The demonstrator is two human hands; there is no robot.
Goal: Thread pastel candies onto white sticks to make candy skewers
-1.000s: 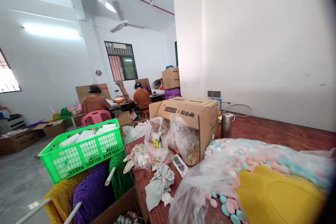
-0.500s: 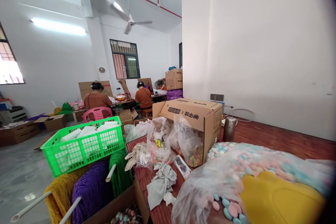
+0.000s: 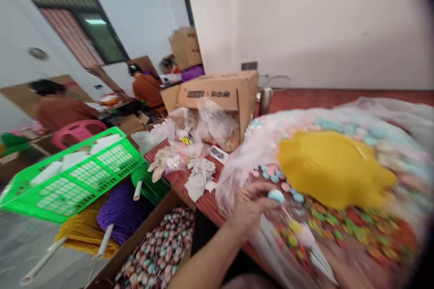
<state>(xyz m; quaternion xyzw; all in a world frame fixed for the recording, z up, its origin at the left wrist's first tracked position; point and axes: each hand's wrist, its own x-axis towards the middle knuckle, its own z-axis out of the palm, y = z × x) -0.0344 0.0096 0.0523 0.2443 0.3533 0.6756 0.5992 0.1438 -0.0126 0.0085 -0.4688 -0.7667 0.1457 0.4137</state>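
My left hand (image 3: pixel 249 210) reaches in from the bottom middle and pinches a pale blue oval piece (image 3: pixel 276 195) at its fingertips. It rests at the edge of a big clear bag (image 3: pixel 342 117) full of pastel pink and blue ovals. A yellow plastic container (image 3: pixel 332 167) lies on top of that bag. Just right of the hand spreads a blurred heap of small multicoloured pieces (image 3: pixel 342 228). At the lower right a blurred skin-toned shape (image 3: pixel 342 268) may be my right hand; its fingers cannot be made out.
An open cardboard box (image 3: pixel 217 92) with plastic bags lies behind on the red table (image 3: pixel 305 97), next to a metal flask (image 3: pixel 265 99). A green basket (image 3: pixel 74 176), yarn rolls (image 3: pixel 118 207) and a box of patterned pieces (image 3: pixel 159 248) stand left. Two people sit at the back.
The view has swung down and to the right and is now blurred. My left hand has come into view at the bag, holding a blue oval piece.
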